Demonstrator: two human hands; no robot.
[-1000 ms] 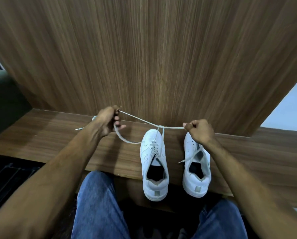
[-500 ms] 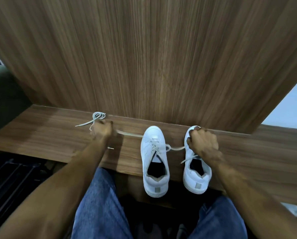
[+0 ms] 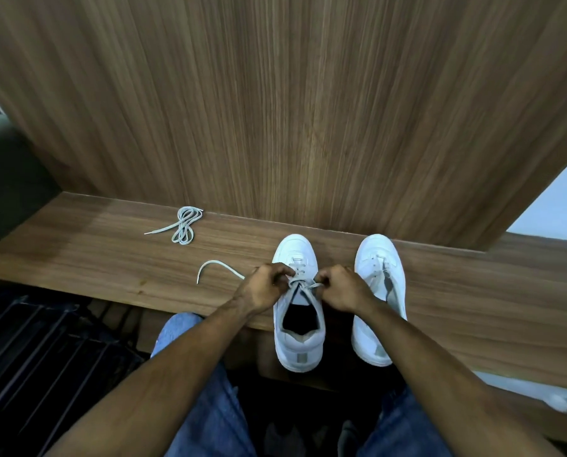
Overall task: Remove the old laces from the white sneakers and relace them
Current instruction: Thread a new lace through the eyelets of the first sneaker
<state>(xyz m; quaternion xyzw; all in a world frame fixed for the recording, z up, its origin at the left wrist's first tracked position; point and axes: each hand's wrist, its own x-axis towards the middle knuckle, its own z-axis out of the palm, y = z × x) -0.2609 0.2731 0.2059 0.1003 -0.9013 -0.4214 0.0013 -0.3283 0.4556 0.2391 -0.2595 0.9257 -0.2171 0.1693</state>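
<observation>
Two white sneakers stand toes-forward on a wooden ledge (image 3: pixel 110 258). Over the tongue of the left sneaker (image 3: pixel 297 324), my left hand (image 3: pixel 264 286) and my right hand (image 3: pixel 339 286) each pinch the white lace (image 3: pixel 303 285) threaded through its eyelets. A loose tail of that lace (image 3: pixel 211 267) curves out over the wood to the left. The right sneaker (image 3: pixel 379 268) has a lace hanging down its tongue. A coiled loose lace (image 3: pixel 183 225) lies at the back left of the ledge.
A tall wooden panel (image 3: pixel 292 110) rises directly behind the ledge. My knees in blue jeans (image 3: pixel 209 407) are below the ledge's front edge. A dark slatted rack (image 3: pixel 44 357) sits low left, and a white object (image 3: pixel 539 394) lies at lower right.
Both hands have come down from a wide, raised pull and drawn together over the left sneaker's tongue. The lace, stretched between them before, now lies slack with its tail on the ledge.
</observation>
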